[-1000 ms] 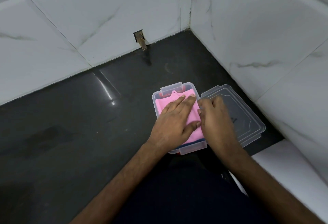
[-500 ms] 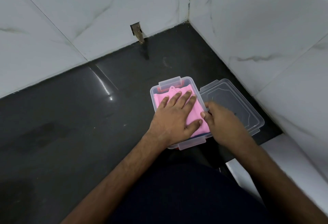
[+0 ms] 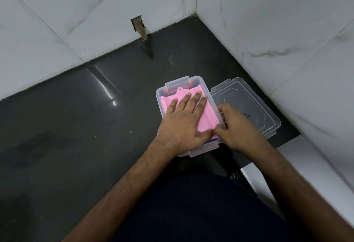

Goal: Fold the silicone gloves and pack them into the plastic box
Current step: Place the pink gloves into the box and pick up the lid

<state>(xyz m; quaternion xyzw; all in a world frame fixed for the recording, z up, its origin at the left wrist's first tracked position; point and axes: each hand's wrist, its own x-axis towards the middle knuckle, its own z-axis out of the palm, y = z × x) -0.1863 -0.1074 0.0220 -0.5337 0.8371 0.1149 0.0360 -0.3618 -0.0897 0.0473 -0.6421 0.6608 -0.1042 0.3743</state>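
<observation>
Now pressing the folded pink silicone gloves (image 3: 207, 116) flat into the clear plastic box (image 3: 160, 96), on the dark counter (image 3: 76, 126) near the wall corner. Left hand (image 3: 184, 122) spread flat, fingers open, palm down on the gloves, gripping nothing. Right hand (image 3: 236, 126) curled at the box's right rim, fingertips seemingly tucking the glove edge inside; cannot tell whether pinching or only pushing.

To do it well: hold down with the flat palm, work the right-side edge below the rim, keep the pink hanging tab (image 3: 180, 90) at the far end clear of the latch (image 3: 177, 83), so nothing springs up and fouls the seal.

Lid (image 3: 249, 96) lying just right of the box, touching or nearly so. Tiled wall (image 3: 287, 40) close on the right and far side, little room there; plenty of open counter to the left.
</observation>
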